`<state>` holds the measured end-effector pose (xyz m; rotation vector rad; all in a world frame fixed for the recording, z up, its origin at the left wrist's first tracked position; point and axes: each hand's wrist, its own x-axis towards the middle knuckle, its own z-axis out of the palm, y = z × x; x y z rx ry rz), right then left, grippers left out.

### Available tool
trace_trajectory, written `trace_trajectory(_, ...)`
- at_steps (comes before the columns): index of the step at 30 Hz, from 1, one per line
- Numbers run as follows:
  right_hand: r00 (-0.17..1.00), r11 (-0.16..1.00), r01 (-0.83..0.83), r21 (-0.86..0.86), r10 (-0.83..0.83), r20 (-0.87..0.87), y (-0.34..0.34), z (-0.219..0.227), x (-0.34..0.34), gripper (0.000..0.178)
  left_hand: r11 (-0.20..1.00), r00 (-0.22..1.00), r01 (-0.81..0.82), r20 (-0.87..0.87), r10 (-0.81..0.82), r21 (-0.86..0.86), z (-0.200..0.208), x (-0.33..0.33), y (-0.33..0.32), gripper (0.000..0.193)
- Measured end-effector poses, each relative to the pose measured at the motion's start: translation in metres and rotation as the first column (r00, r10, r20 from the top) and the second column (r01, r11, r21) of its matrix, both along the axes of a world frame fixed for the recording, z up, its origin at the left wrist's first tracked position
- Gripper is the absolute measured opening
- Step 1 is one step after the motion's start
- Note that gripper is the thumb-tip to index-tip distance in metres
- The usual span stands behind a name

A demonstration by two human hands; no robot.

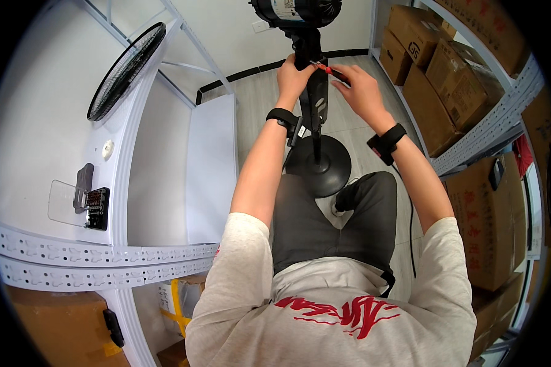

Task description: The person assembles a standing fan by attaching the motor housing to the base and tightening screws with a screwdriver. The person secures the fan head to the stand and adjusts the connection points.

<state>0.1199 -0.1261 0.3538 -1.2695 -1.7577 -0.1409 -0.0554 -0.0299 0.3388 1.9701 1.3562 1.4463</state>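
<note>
A black standing fan is upright in front of me, its bare motor housing [297, 11] at the top, without grille or blades. Its round base [319, 168] rests on the floor by my feet. My left hand [292, 81] is closed round the neck below the motor, its fingertips partly hidden behind it. Between the fingers of my right hand [366, 95] is a red-and-black screwdriver [333, 72], held nearly level. The screwdriver's tip points left to the fan's neck [306, 52], close to my left hand; whether it sits in a screw is too small to tell.
On the white shelf at left lie a round black fan grille [128, 70], a small white round part [108, 150] and a bit case [97, 208] with a clear lid. Cardboard boxes [465, 82] fill the right-hand rack. A black cable [412, 238] runs along the floor.
</note>
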Motion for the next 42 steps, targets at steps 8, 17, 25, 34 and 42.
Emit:
trace_trajectory(8, 0.835, 0.584, -0.398, -0.707, -0.087, -0.543, 0.031, 0.016, 0.022, 0.057, 0.998, 1.0, -0.02, -0.013, 0.019, -0.056, 0.004, 0.007, 0.005, 0.051)
trace_trajectory(17, 0.723, 0.772, -0.429, -0.469, -0.018, -0.691, 0.037, 0.006, 0.022, 0.037, 0.999, 0.999, -0.031, 0.039, 0.03, 0.022, -0.006, 0.008, 0.017, 0.05)
trace_trajectory(25, 0.381, 0.658, -0.611, -0.44, -0.242, -0.892, 0.025, 0.012, 0.01, 0.034, 0.995, 0.995, -0.089, 0.055, 0.087, 0.04, -0.004, 0.009, 0.014, 0.058)
trace_trajectory(34, 0.532, 0.582, -0.636, -0.506, -0.144, -0.834, 0.031, 0.004, 0.023, 0.037, 0.997, 0.997, -0.065, 0.044, 0.064, 0.039, -0.007, 0.009, 0.017, 0.051)
trace_trajectory(42, 0.57, 0.613, -0.594, -0.521, -0.136, -0.81, 0.03, 0.007, 0.021, 0.037, 0.998, 0.998, -0.065, 0.011, 0.065, -0.001, -0.002, 0.008, 0.015, 0.057)
